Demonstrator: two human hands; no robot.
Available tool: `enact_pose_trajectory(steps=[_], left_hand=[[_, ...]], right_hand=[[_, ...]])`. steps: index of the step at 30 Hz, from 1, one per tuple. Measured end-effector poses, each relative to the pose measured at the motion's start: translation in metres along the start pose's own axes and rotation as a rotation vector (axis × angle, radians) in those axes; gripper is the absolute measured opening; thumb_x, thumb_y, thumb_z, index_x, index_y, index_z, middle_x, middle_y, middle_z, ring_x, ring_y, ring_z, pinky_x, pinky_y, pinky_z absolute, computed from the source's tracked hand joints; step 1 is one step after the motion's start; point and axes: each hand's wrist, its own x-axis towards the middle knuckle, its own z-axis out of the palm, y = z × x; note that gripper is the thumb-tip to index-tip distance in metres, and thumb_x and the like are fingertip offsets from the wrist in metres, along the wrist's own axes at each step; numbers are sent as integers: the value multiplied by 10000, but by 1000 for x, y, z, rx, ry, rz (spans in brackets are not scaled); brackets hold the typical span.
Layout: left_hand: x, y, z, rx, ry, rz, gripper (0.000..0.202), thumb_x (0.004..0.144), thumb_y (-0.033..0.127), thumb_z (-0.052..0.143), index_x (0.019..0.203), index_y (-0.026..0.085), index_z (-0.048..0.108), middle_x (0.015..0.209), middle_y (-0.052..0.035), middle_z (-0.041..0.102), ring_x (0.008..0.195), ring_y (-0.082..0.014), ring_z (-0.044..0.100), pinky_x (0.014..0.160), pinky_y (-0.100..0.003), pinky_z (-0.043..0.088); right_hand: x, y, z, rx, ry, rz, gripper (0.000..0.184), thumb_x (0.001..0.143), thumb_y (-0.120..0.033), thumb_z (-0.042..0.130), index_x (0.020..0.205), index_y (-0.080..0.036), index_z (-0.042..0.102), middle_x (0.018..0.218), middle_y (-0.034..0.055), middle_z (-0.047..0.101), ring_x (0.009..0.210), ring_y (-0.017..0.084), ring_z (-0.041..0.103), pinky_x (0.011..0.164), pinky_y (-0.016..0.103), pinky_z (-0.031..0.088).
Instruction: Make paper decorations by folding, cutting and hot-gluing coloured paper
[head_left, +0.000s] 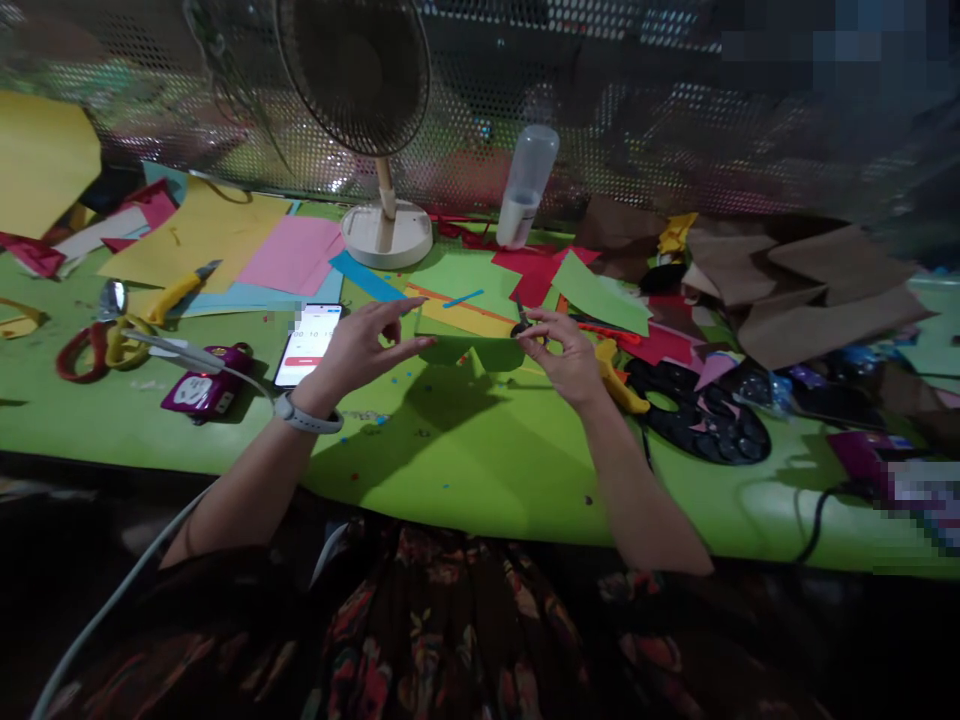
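Note:
A folded or curved piece of green paper (484,354) is held up between my hands above the table. My left hand (360,345) is at the paper's left end, thumb and index finger apart; the thumb tip lies close to its edge, and I cannot tell whether it touches. My right hand (561,352) pinches at the right end, where a small dark pointed tool (519,318) sticks up from the fingers. Just behind are an orange-yellow paper strip (469,315), a thin blue strip (465,298) and a light green sheet (469,275).
Left are a lit phone (309,345), a purple power socket box (208,384), scissors (82,352) and a yellow-handled cutter (176,295). A fan (386,235) and clear bottle (529,185) stand behind. A black palette (701,415) and brown paper (810,290) lie right.

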Motion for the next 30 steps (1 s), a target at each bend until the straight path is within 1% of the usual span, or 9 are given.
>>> enact_pose_trajectory(steps=[3,7,9,11,14,16,20,24,30], left_hand=[[-1,-6,14,-13,-24,22,604,777,459,759,1328,258,615,860,-41,681,790,-194,607,752,-305,454],[-1,-16,24,-174,-43,86,226,864,381,669,1035,258,751,873,-55,723,811,-195,637,795,-320,463],[-2,-19,25,-198,-34,126,165,882,360,644,951,266,761,873,-52,735,835,-199,644,815,-335,466],[-3,-21,24,-188,-12,144,154,876,356,655,954,279,763,858,-46,735,826,-198,640,804,-342,470],[-4,-20,22,-209,19,136,129,851,355,693,931,287,769,796,-35,720,764,-185,628,797,-341,473],[-4,-20,22,-221,29,144,117,853,342,696,928,293,771,778,-30,713,745,-177,625,798,-335,474],[-4,-23,25,-211,30,211,125,866,312,686,958,293,769,797,-33,720,768,-175,635,755,-317,478],[-6,-24,28,-241,47,185,127,848,310,714,960,293,770,817,-32,724,780,-172,638,793,-327,487],[-11,-17,26,-365,188,-13,351,788,298,778,1133,256,732,841,-27,735,770,-153,671,843,-298,515]], right_hand=[[-2,1,3,4,-4,-13,192,855,-446,696,834,-256,721,1150,70,675,1174,241,588,1039,482,424],[-4,0,8,17,-9,6,234,860,-483,680,836,-253,714,1160,78,675,1166,247,585,1014,484,442],[-4,-2,9,-2,0,20,252,861,-505,671,887,-257,712,1216,83,655,1196,250,568,1024,484,438],[-4,-4,9,-48,67,32,298,855,-530,668,966,-255,697,1248,96,631,1195,248,564,1015,465,450],[-5,-4,8,-165,164,76,389,834,-587,663,986,-228,672,1094,103,656,1019,241,618,907,426,509],[-7,-1,8,-254,111,83,445,822,-632,650,984,-218,671,1001,96,667,939,247,625,850,423,524],[-12,5,14,-358,-64,-56,586,834,-694,584,1104,-184,682,1093,158,688,1052,313,610,920,484,493],[-13,3,18,-372,-150,-152,516,923,-632,493,1092,-195,708,1078,146,717,1039,302,622,933,482,472],[-12,-3,13,-337,-197,-90,575,964,-649,360,837,-220,722,767,84,690,720,233,606,670,361,444]])
